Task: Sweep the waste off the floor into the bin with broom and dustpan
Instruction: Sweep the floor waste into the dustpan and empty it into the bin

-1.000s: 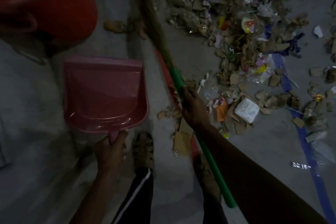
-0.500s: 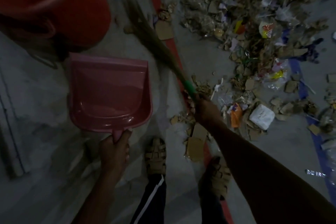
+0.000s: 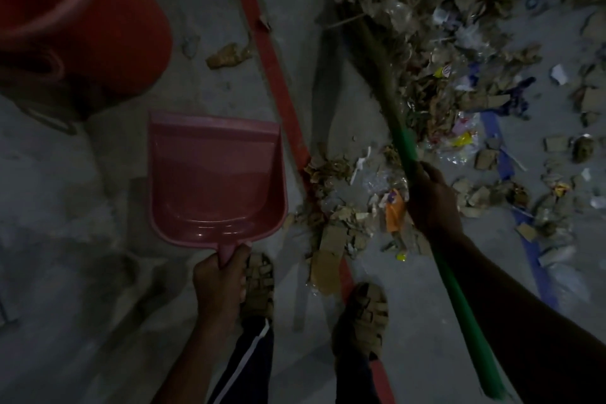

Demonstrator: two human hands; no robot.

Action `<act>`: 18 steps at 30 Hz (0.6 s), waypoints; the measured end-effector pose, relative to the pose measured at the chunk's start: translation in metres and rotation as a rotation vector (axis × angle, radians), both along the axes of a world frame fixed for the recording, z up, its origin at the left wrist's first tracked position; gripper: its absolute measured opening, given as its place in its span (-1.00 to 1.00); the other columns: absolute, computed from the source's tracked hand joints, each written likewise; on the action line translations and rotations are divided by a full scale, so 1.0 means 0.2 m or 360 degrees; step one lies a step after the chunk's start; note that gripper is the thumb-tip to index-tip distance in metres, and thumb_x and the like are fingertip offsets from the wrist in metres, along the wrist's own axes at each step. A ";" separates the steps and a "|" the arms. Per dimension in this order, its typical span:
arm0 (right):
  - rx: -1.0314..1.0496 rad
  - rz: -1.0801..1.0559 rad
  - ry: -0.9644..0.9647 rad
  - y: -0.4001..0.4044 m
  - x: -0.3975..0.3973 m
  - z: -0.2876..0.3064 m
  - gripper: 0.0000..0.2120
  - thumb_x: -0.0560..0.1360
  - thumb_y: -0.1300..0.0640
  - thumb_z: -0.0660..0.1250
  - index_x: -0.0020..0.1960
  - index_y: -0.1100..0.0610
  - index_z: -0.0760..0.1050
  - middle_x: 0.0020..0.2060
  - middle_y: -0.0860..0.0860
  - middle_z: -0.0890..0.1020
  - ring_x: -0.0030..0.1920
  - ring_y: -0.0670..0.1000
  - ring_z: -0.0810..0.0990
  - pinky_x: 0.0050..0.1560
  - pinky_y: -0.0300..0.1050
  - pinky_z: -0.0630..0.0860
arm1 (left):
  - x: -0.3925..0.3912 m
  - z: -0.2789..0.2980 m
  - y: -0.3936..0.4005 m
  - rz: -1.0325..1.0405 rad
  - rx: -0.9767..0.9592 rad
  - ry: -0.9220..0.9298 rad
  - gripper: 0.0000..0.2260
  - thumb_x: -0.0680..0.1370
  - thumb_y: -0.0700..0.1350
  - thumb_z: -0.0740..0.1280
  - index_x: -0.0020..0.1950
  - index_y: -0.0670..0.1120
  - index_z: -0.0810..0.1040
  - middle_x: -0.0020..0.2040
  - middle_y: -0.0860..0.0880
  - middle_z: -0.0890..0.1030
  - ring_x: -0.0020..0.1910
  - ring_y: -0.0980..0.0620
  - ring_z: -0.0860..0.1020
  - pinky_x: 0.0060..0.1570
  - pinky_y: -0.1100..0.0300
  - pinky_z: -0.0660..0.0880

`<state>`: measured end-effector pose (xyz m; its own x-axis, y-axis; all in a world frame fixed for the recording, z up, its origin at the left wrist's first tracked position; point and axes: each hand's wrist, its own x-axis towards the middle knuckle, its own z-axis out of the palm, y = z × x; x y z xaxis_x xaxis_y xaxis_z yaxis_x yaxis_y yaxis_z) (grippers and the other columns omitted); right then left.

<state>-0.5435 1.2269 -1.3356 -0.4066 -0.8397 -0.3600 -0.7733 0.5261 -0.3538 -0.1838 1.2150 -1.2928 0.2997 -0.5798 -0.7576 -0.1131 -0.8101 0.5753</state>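
Since half a second ago, the broom (image 3: 390, 98) has swung from the dustpan's side of the red floor line (image 3: 272, 75) to the far side; its bristle end now lies against the waste pile (image 3: 442, 52). Its green handle runs down and right, under the right forearm. The right hand (image 3: 433, 203) grips this handle, fingers closed round it just below the bristle binding. The left hand (image 3: 218, 282) grips the dustpan's stub handle, fingers wrapped round it. The pink dustpan (image 3: 213, 170) holds no waste and sits left of the red line, open edge facing away from the person. The red bin (image 3: 98, 20) stands beyond it at upper left, near but apart. Loose cardboard scraps (image 3: 331, 252) and an orange wrapper (image 3: 393, 213) lie on the floor (image 3: 82, 239) between dustpan and right hand. Two sandalled feet show at bottom; the left sandal (image 3: 259, 285) is just beside the left hand.
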 end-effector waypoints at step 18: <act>-0.0263 0.0413 -0.0676 -0.49 0.90 -0.09 -0.54 0.56 0.19 0.17 0.42 0.32 0.39 0.30 0.28 0.51 0.18 0.28 0.54 0.10 -0.02 0.47 | 0.24 0.01 -0.06 0.0248 0.0044 -0.0185 -0.65 0.53 0.00 0.49 -0.32 -0.13 0.44 -0.46 -0.12 0.43 -0.61 0.04 0.34 -0.62 0.35 0.23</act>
